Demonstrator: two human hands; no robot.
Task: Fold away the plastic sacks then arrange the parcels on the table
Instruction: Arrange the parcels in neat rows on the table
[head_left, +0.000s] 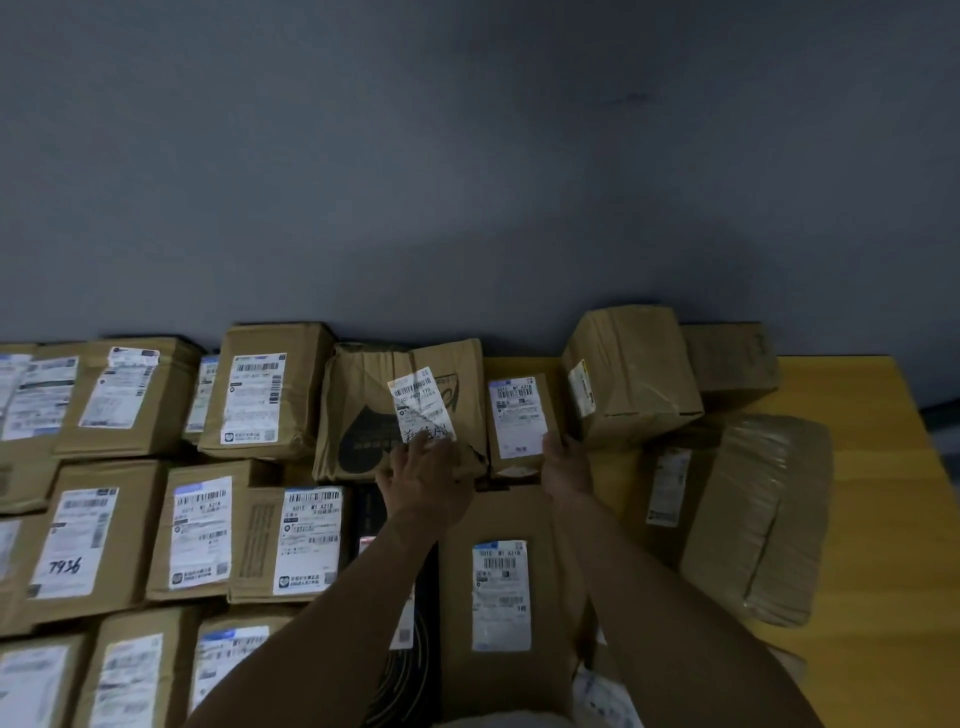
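Grip of left hand lies flat on crumpled parcel; right hand clasps small box.

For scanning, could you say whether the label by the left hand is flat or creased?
Creased: the label shows folds, askew on its crumpled parcel.

both arms bare, reaching forward and away from the body. left forearm enters from the lower left and runs up toward centre; right forearm enters from the lower right and angles inward, so the two converge.

left grip: palm down, back of hand up, left fingers spread and close to straight, tips furthest forward. left wrist roughly in line with the forearm.

right grip: back of hand toward the camera, right thumb pointing forward on the inner side. its fingers are hidden beyond the knuckles; curl cannot be told.

the two grips are level with each other, near but apart.
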